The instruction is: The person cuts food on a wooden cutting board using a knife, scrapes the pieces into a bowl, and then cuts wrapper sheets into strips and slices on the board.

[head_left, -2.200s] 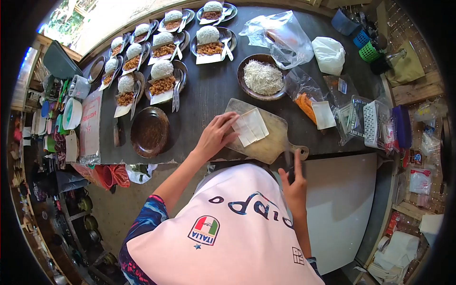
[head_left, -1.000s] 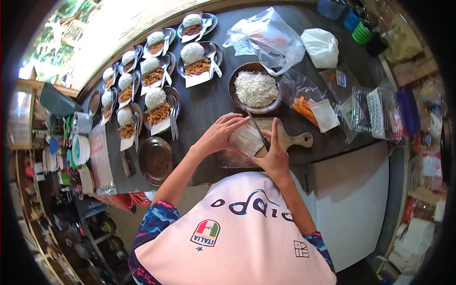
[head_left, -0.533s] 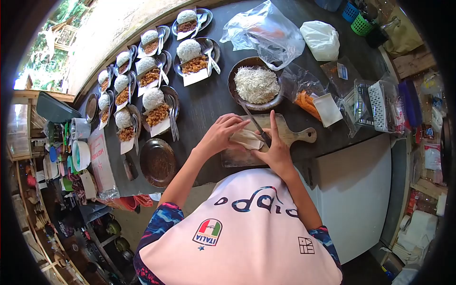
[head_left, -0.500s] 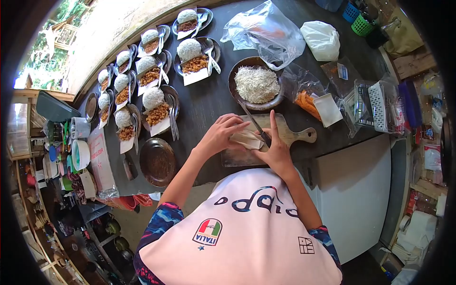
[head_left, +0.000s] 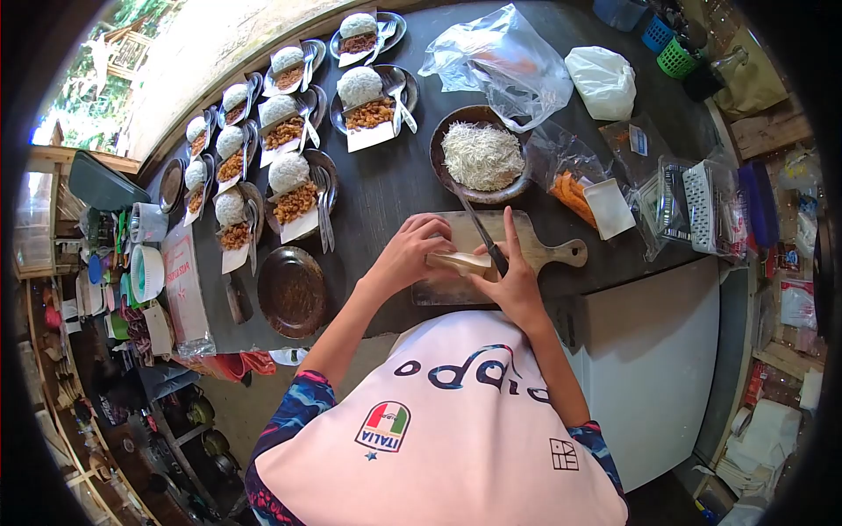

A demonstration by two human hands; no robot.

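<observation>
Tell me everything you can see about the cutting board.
The cutting board looks like worn, pale wood, with a handle at the right ending in a rounded, holed tip. It lies flat on the dark tabletop, partly hidden by the left hand, right hand, folded paper and knife. Whether they touch it is unclear.

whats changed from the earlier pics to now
The right hand has come in from beside the handle of the cutting board to join the left hand at the pale sheet, which lay flat and is now folded between them. The board has turned, its handle swinging forward. The bowl of white shreds and rice plates stayed put.
</observation>
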